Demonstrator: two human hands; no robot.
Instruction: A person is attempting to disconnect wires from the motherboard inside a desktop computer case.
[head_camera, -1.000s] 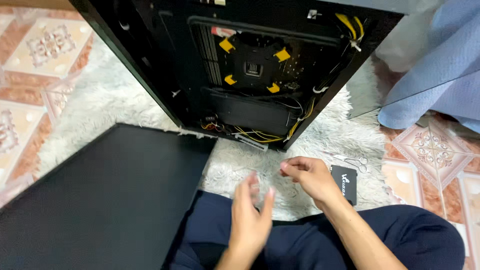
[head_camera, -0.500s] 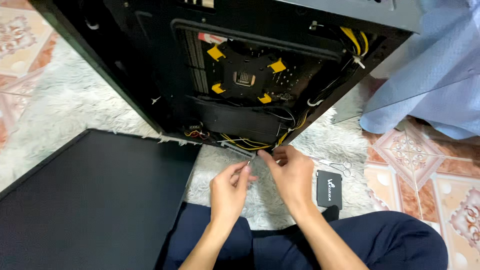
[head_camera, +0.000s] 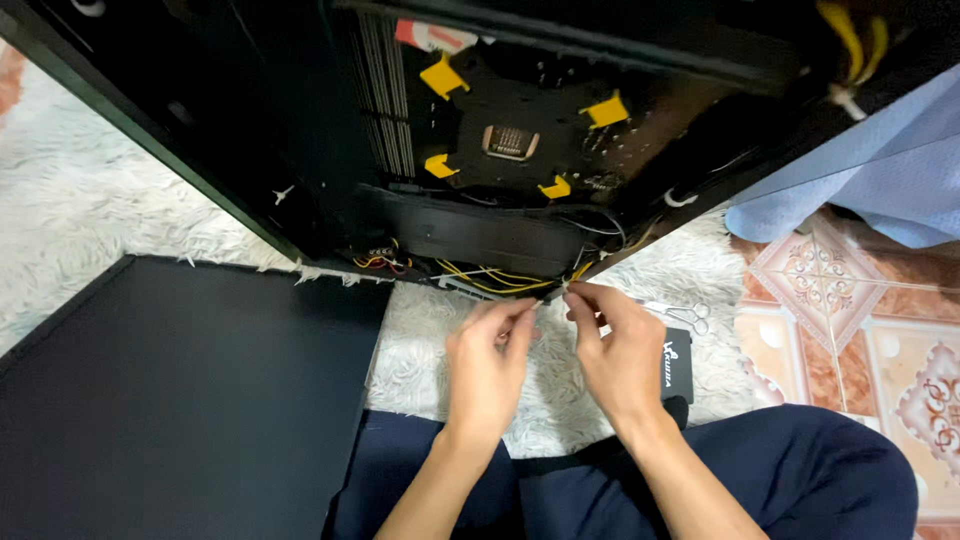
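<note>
Black computer case (head_camera: 250, 130) lying open on white rug (head_camera: 90, 210), yellow wires (head_camera: 490, 278) bundled inside. Left hand (head_camera: 487, 365) and right hand (head_camera: 620, 350) at its lower edge, fingertips pinched together on something too small to tell.

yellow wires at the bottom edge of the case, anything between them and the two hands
Nothing visible. Both the left hand and the right hand have their fingertips right at the yellow wires along the computer case lower edge.

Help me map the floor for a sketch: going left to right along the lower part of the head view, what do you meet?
Black side panel → left hand → right hand → small black box → patterned floor tiles.
</note>
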